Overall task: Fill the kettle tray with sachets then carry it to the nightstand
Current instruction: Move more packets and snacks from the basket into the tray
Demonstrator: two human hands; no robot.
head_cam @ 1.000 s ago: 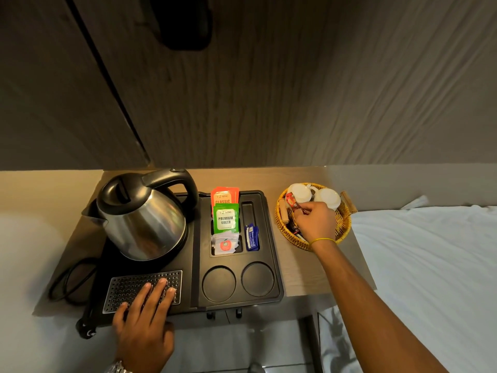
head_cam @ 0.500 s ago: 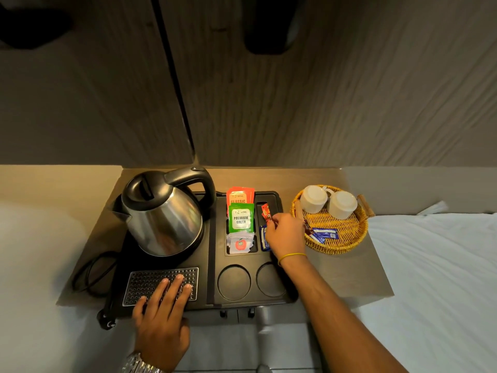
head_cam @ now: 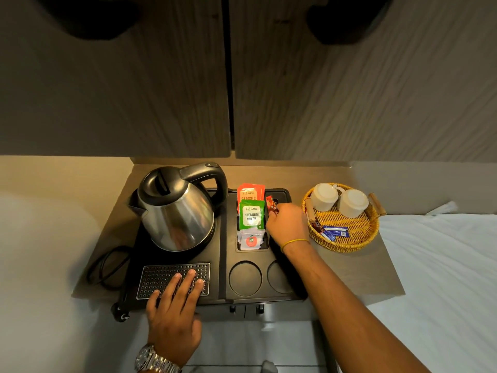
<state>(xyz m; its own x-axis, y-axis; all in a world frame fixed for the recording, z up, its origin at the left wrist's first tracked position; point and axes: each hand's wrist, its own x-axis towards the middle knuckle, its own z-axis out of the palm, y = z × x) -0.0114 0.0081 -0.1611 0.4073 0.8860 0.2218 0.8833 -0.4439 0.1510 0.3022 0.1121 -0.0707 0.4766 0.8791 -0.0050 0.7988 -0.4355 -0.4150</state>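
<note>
The black kettle tray (head_cam: pixel 223 267) lies on a brown tabletop with a steel kettle (head_cam: pixel 176 208) on its left half. Its middle slot holds an orange sachet (head_cam: pixel 250 193), a green sachet (head_cam: pixel 252 215) and a white one (head_cam: pixel 250 239). My right hand (head_cam: pixel 286 223) is over the narrow right slot, fingers pinched on a red sachet (head_cam: pixel 271 205) standing upright in it. My left hand (head_cam: pixel 174 308) lies flat on the tray's perforated grille (head_cam: pixel 156 275), holding nothing. A wicker basket (head_cam: pixel 347 240) to the right holds blue sachets (head_cam: pixel 334 232) and a brown one (head_cam: pixel 317 226).
Two white cups (head_cam: pixel 338 199) sit upside down in the basket's back. A black power cord (head_cam: pixel 107 267) loops left of the tray. Wooden wall panels rise behind. White bedding (head_cam: pixel 443 265) lies to the right, and two round cup wells (head_cam: pixel 245 278) sit at the tray's front.
My right hand took a red sachet from the basket and carried it left to the tray's narrow slot. The left hand stayed on the grille. The camera shifted.
</note>
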